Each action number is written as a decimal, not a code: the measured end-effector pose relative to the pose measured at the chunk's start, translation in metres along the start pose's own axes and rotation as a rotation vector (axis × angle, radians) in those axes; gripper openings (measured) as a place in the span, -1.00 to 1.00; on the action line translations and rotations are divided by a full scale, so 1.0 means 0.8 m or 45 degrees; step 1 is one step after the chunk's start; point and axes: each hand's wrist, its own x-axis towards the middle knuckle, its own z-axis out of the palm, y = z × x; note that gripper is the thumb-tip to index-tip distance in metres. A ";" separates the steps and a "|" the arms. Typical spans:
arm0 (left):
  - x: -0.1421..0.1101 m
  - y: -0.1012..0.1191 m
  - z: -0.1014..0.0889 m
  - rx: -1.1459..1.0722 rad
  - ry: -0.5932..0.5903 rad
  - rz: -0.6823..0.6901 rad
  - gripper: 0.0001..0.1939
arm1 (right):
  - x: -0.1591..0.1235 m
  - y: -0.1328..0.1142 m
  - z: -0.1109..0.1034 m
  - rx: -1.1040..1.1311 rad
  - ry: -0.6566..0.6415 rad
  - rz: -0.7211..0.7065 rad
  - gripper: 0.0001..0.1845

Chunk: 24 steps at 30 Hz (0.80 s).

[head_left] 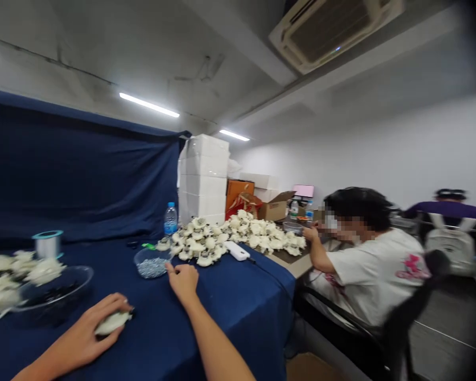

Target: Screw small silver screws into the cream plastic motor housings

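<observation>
Well, nearest is the left hand (79, 338), closed around a white petal-like piece (113, 323) just above the navy tablecloth (222, 312). The piece's long axis slants from lower left to upper right, its dark tip (131, 312) pointing up and away from the person. The right hand (184, 280) sits loosely curled on the cloth, its fingertips just beside a small glass bowl of tiny metal screws (150, 263); whether they pinch anything too small to see, I cannot tell.

To the left, a clear bowl (53, 293) sits beneath a smaller batch of white pieces (8, 280), with a spool of clear thread (47, 244) behind. As things lie, one piece is in hand, and a much larger heap of white pieces (222, 238) spreads across the table's far end; how many pieces are finished cannot be told.

Beyond the heap stand a water bottle (170, 219), a white power bank (237, 251), stacked white boxes (202, 177) and a cardboard box (275, 207). A seated co-worker (373, 259) raises one hand (311, 233) near their own face, and another person (450, 209) sits farther off.
</observation>
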 end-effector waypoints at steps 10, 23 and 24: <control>0.003 0.014 -0.024 -0.137 -0.251 -0.049 -0.83 | 0.000 -0.003 -0.002 0.347 0.145 -0.210 -0.65; -0.005 0.015 -0.030 -0.123 -0.197 0.006 -0.73 | -0.018 -0.005 0.003 1.091 -0.044 0.168 -0.71; -0.005 0.014 -0.029 -0.118 -0.190 0.007 -0.73 | -0.022 -0.007 0.002 1.121 -0.080 0.186 -0.73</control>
